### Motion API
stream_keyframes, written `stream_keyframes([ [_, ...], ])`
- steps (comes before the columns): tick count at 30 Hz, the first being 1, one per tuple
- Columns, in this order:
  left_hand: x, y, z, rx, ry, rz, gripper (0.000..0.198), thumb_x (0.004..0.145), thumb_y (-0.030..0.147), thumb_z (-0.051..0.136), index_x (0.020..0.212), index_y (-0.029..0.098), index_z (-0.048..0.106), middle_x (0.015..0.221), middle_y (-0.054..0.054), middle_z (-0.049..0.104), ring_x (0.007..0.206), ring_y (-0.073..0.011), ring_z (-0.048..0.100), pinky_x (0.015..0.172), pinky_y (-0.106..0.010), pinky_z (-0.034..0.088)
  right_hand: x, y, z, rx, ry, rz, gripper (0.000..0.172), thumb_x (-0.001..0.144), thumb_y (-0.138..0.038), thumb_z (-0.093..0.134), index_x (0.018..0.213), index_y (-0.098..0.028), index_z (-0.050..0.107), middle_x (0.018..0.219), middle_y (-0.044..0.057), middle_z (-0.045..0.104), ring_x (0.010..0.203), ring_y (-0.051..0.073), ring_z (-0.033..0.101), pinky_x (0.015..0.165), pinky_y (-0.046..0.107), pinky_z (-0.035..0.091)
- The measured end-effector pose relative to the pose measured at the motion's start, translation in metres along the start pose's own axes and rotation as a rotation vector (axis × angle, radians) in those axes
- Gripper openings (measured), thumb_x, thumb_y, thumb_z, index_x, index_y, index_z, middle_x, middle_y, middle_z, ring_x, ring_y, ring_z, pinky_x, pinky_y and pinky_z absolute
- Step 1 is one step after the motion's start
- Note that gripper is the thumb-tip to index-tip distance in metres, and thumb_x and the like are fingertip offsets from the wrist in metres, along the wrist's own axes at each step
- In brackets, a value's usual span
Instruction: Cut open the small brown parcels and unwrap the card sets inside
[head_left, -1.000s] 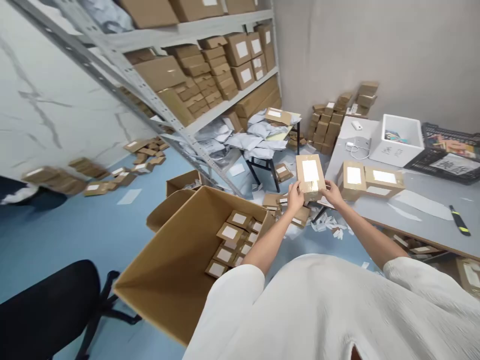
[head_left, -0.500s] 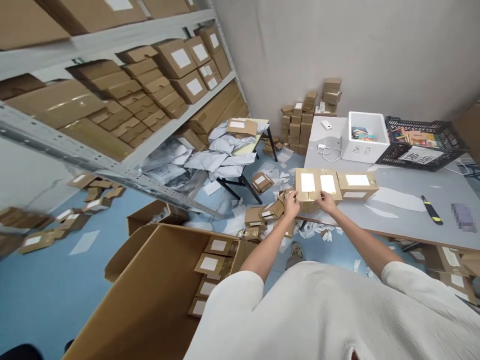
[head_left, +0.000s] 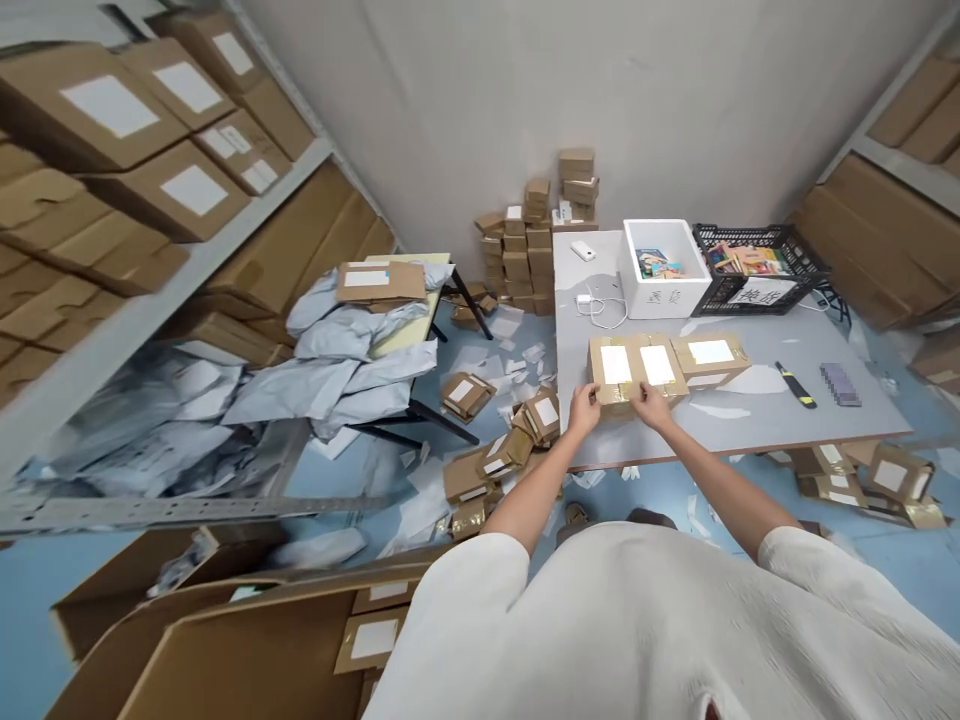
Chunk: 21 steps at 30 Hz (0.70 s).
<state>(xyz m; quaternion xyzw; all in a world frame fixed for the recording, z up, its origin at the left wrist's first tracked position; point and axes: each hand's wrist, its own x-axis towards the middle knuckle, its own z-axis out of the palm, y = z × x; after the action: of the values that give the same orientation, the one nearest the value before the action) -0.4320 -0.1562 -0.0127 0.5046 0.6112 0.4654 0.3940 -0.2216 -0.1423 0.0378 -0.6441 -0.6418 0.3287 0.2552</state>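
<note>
Two cardboard boxes with white labels stand side by side near the table's front left: a left box (head_left: 613, 392) and a right box (head_left: 660, 368). My left hand (head_left: 584, 408) grips the near left corner of the left box. At the near edge, around where the two meet, my right hand (head_left: 651, 406) has its fingers pressed on the right box. A longer labelled box (head_left: 709, 358) lies just to the right on the grey table (head_left: 832, 415). The undersides of the boxes are hidden.
Behind the boxes are a white foam bin (head_left: 664, 270) and a black crate (head_left: 761, 268). A cutter (head_left: 795, 386) lies on the right. Grey parcels (head_left: 330, 370) cover a side table. Small boxes (head_left: 495, 455) and paper scraps litter the floor; a large open carton (head_left: 247, 650) is lower left.
The view has swung right, so the shelf and carton sit further left. Both hands and the two boxes between them have moved from the table's left edge onto its top.
</note>
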Motion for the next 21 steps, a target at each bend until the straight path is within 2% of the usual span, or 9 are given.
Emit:
stream_keyframes([
  [5,0.014,0.002,0.029,0.023,-0.088,-0.019,0.041,0.083,-0.003,0.071,0.119,0.018,0.077,0.121,-0.011,0.069,0.11,-0.0223,0.074,0.114,-0.048,0.059,0.01,0.019,-0.021,-0.048,0.018,0.059,0.028,0.079,-0.038,0.06,0.102,-0.024,0.066,0.107,0.012,0.075,0.105,0.033,0.068,0.099,0.047,0.056],
  [10,0.019,0.002,0.044,0.016,-0.091,-0.081,0.043,0.081,0.0,0.074,0.12,0.019,0.077,0.122,-0.011,0.07,0.112,-0.0229,0.074,0.108,-0.046,0.061,0.022,0.037,-0.032,0.053,-0.01,0.046,0.053,0.078,-0.036,0.067,0.129,-0.024,0.068,0.132,0.015,0.074,0.128,0.036,0.067,0.113,0.054,0.053],
  [14,0.017,0.002,0.035,0.092,-0.046,-0.067,0.045,0.08,0.003,0.073,0.122,0.021,0.078,0.12,-0.011,0.069,0.109,-0.0236,0.074,0.109,-0.047,0.06,0.034,0.043,-0.03,0.063,-0.092,-0.02,0.057,0.082,-0.034,0.067,0.138,-0.022,0.067,0.14,0.017,0.072,0.133,0.037,0.066,0.117,0.057,0.051],
  [17,0.009,0.005,0.02,0.247,0.03,-0.018,0.043,0.08,0.004,0.071,0.119,0.021,0.079,0.127,-0.013,0.068,0.125,-0.0288,0.069,0.12,-0.049,0.052,0.039,0.036,-0.02,0.049,-0.114,-0.095,0.057,0.084,-0.033,0.066,0.139,-0.02,0.069,0.141,0.018,0.07,0.134,0.038,0.065,0.12,0.057,0.05],
  [21,-0.001,0.013,0.006,0.345,0.066,-0.012,0.03,0.093,0.02,0.067,0.122,0.022,0.077,0.128,-0.014,0.072,0.129,-0.0316,0.067,0.12,-0.051,0.049,0.039,0.016,-0.001,0.184,-0.234,-0.215,0.06,0.088,-0.038,0.066,0.146,-0.024,0.067,0.147,0.015,0.069,0.134,0.035,0.067,0.117,0.054,0.053],
])
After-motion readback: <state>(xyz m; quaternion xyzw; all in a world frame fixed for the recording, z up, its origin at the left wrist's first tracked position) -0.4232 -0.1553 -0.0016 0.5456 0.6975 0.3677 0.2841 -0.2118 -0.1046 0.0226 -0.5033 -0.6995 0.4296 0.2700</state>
